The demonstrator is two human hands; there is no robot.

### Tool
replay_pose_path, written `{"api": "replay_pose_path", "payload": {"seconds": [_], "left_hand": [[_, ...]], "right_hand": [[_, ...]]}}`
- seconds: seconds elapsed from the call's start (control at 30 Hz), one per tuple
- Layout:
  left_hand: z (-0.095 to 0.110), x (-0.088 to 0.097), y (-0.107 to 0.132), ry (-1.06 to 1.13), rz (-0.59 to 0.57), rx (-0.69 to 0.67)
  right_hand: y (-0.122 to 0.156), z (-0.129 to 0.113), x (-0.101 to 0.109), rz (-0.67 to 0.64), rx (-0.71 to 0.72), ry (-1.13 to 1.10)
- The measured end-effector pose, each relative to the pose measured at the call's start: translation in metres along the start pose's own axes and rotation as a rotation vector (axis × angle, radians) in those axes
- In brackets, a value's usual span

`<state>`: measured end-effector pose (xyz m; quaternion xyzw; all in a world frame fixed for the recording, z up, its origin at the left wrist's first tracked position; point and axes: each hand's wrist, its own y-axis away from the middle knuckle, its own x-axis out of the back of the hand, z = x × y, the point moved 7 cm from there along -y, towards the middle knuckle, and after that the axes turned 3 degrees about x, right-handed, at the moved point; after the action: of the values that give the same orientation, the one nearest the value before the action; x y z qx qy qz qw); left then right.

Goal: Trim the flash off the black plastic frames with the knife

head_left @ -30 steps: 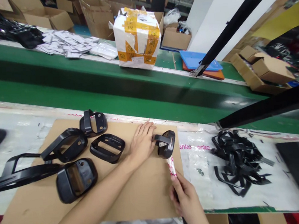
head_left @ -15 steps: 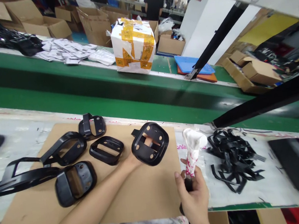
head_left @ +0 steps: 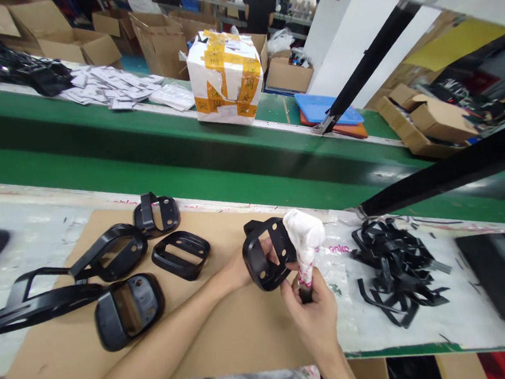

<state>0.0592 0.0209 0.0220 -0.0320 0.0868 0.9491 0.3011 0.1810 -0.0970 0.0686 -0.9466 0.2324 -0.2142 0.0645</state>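
My left hand (head_left: 242,268) grips a black plastic frame part (head_left: 265,254) with round holes, lifted above the brown cardboard sheet (head_left: 230,328). My right hand (head_left: 311,312) is closed round the dark handle of a tool whose head is wrapped in white cloth (head_left: 304,238). The wrapped head touches the frame's right edge. Several more black frame parts (head_left: 127,309) lie on the cardboard to the left.
A tangle of black plastic strips (head_left: 398,268) lies on the white table at the right. Beyond runs a green conveyor belt (head_left: 140,140) with a taped white box (head_left: 226,76) and white packets (head_left: 121,83). Black bars (head_left: 447,173) cross the upper right. Cardboard boxes and people stand behind.
My left hand lifted the black frame off the cardboard and turned it toward my right hand. My right hand raised the cloth-wrapped tool and brought it left against the frame.
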Motion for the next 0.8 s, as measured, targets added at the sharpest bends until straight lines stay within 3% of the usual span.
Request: {"api": "replay_pose_path", "payload": {"seconds": [0.13,0.4,0.67,0.8], "left_hand": [[0.001,0.004,0.002,0.047,-0.027,-0.002],[0.011,0.01,-0.001,-0.002,-0.018,-0.039],[0.019,0.013,0.005,-0.075,-0.053,-0.202],[0.026,0.016,0.008,-0.187,-0.005,-0.338]], "right_hand": [[-0.005,0.008,0.001,-0.013,-0.053,-0.003],[-0.009,0.027,0.01,0.09,-0.233,-0.065],[-0.001,0.037,0.012,0.039,-0.173,-0.072],[0.003,0.038,0.014,0.037,-0.126,-0.061]]}}
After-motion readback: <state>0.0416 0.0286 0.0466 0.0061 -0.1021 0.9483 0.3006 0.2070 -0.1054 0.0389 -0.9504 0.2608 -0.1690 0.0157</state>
